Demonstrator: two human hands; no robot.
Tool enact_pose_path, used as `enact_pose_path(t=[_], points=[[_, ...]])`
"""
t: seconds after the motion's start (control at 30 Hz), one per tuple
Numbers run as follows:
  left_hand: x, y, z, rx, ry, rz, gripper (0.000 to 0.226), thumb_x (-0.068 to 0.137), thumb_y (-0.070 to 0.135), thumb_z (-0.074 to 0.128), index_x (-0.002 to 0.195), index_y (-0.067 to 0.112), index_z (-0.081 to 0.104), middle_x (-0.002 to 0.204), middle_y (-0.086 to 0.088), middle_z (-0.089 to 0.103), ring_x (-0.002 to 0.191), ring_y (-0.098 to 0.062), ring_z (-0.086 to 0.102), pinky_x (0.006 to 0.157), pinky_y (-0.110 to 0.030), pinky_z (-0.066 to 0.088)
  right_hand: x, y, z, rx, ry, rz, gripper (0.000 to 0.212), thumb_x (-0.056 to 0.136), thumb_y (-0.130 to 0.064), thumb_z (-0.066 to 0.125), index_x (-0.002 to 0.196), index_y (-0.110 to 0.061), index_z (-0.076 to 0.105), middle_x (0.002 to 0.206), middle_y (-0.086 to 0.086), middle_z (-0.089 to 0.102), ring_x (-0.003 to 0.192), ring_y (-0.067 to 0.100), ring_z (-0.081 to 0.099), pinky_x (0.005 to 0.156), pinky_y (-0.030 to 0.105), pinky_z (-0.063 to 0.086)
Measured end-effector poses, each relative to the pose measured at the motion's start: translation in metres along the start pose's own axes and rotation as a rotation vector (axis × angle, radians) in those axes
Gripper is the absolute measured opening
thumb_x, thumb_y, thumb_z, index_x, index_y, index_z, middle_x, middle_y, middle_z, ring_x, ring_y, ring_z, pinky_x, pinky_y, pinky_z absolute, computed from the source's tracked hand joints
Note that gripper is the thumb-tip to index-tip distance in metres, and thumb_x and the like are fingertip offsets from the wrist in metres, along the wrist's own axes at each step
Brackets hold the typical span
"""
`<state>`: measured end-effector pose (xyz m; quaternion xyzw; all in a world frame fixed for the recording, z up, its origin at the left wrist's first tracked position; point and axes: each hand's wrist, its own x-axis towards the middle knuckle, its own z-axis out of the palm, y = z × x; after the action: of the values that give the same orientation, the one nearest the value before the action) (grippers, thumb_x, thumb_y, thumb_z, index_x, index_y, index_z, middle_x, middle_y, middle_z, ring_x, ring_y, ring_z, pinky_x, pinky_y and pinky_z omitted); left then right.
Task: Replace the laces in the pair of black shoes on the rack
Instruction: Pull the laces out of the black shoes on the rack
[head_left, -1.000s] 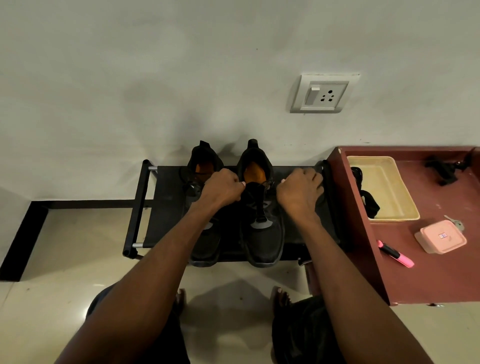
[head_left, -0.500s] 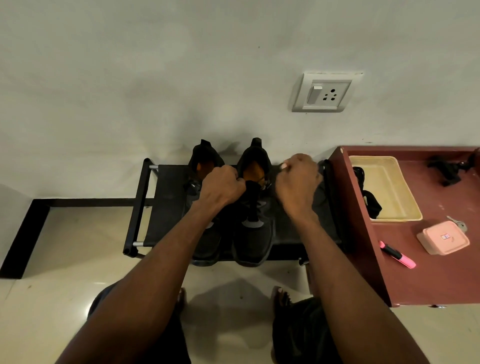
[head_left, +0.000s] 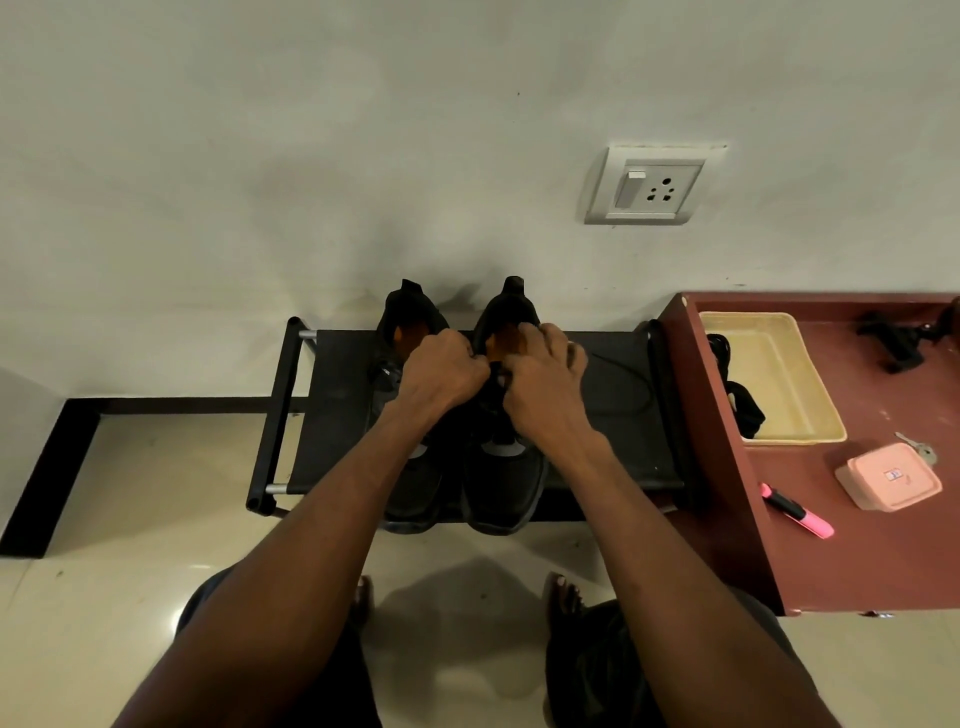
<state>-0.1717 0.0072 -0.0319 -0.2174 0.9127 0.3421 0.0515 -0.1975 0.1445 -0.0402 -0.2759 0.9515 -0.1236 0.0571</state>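
Two black shoes stand side by side on the black rack (head_left: 332, 415), heels to the wall. My left hand (head_left: 441, 376) and my right hand (head_left: 540, 387) meet over the tongue of the right shoe (head_left: 504, 483), fingers curled and pinching the black lace there. A loop of that black lace (head_left: 631, 387) trails across the rack to the right of my right hand. The left shoe (head_left: 410, 488) sits partly under my left forearm. The eyelets are hidden by my hands.
A maroon table (head_left: 857, 561) stands right of the rack with a cream tray (head_left: 779, 374) holding black laces (head_left: 745, 408), a pink box (head_left: 888, 480), a pink highlighter (head_left: 797, 510) and a key. A wall socket (head_left: 649, 187) is above. My feet rest on the tiled floor.
My right hand has moved left from the rack's right side to the right shoe's tongue, close beside my left hand. A loop of lace now lies on the rack.
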Motion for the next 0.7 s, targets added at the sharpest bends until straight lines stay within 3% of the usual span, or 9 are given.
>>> enact_pose_path(t=[0.1, 0.2, 0.3, 0.37, 0.43, 0.53, 0.6, 0.7], points=[[0.0, -0.001, -0.001, -0.032, -0.013, -0.03, 0.025, 0.09, 0.019, 0.056, 0.074, 0.002, 0.064, 0.071, -0.011, 0.071, 0.061, -0.027, 0.067, 0.054, -0.032, 0.051, 0.006, 0.012, -0.015, 0.14, 0.161, 0.135, 0.023, 0.09, -0.013, 0.059, 0.105, -0.019, 0.075, 0.15, 0.004, 0.043, 0.142, 0.026, 0.026, 0.112, 0.046, 0.014], [0.0, -0.003, 0.001, -0.083, -0.042, -0.067, 0.025, 0.091, 0.017, 0.055, 0.077, 0.001, 0.068, 0.065, -0.006, 0.072, 0.046, -0.015, 0.059, 0.047, -0.024, 0.045, 0.009, 0.032, -0.04, 0.343, 0.472, 0.52, 0.021, 0.095, -0.009, 0.054, 0.109, -0.008, 0.07, 0.13, 0.009, 0.058, 0.127, 0.028, 0.047, 0.108, 0.046, 0.03], [0.0, -0.004, 0.001, -0.127, -0.047, -0.087, 0.025, 0.091, 0.015, 0.054, 0.072, 0.004, 0.066, 0.062, -0.004, 0.072, 0.04, -0.009, 0.054, 0.046, -0.022, 0.042, 0.008, 0.045, -0.049, 0.362, 0.628, 0.733, 0.026, 0.096, -0.01, 0.052, 0.12, -0.005, 0.062, 0.141, 0.014, 0.05, 0.135, 0.032, 0.041, 0.11, 0.044, 0.03], [0.0, -0.003, 0.001, -0.126, -0.04, -0.082, 0.025, 0.091, 0.014, 0.055, 0.069, 0.007, 0.063, 0.062, -0.004, 0.071, 0.036, -0.005, 0.051, 0.044, -0.021, 0.039, 0.006, 0.041, -0.045, 0.268, 0.548, 0.636, 0.039, 0.092, -0.009, 0.058, 0.13, -0.01, 0.056, 0.156, 0.016, 0.033, 0.147, 0.034, 0.023, 0.117, 0.05, 0.02], [0.0, -0.002, 0.001, -0.118, -0.039, -0.078, 0.024, 0.091, 0.015, 0.055, 0.071, 0.006, 0.064, 0.062, -0.003, 0.071, 0.038, -0.004, 0.053, 0.044, -0.02, 0.038, 0.006, 0.028, -0.035, 0.193, 0.356, 0.376, 0.047, 0.089, -0.008, 0.061, 0.134, -0.018, 0.056, 0.162, 0.014, 0.02, 0.151, 0.033, 0.009, 0.119, 0.055, 0.011], [-0.001, 0.0, 0.0, -0.098, -0.023, -0.071, 0.022, 0.089, 0.016, 0.056, 0.07, 0.007, 0.064, 0.062, -0.003, 0.071, 0.044, -0.01, 0.057, 0.046, -0.021, 0.039, 0.005, 0.008, -0.017, 0.105, 0.024, 0.073, 0.04, 0.092, -0.016, 0.059, 0.131, -0.026, 0.061, 0.165, 0.008, 0.012, 0.151, 0.03, 0.001, 0.119, 0.052, 0.005], [-0.001, 0.001, 0.0, -0.087, -0.018, -0.063, 0.024, 0.089, 0.016, 0.057, 0.066, 0.009, 0.06, 0.064, -0.006, 0.07, 0.049, -0.015, 0.059, 0.048, -0.023, 0.041, 0.003, 0.001, -0.005, 0.048, -0.08, 0.006, 0.036, 0.093, -0.021, 0.058, 0.129, -0.025, 0.063, 0.165, 0.008, 0.011, 0.151, 0.03, -0.001, 0.118, 0.051, 0.004], [-0.002, 0.002, 0.0, -0.083, -0.014, -0.064, 0.024, 0.088, 0.016, 0.058, 0.066, 0.01, 0.06, 0.064, -0.005, 0.07, 0.051, -0.017, 0.06, 0.048, -0.024, 0.042, 0.004, 0.001, -0.003, 0.07, -0.07, 0.02, 0.028, 0.092, -0.019, 0.058, 0.117, -0.021, 0.071, 0.164, 0.006, 0.017, 0.149, 0.028, 0.004, 0.115, 0.048, 0.005]])
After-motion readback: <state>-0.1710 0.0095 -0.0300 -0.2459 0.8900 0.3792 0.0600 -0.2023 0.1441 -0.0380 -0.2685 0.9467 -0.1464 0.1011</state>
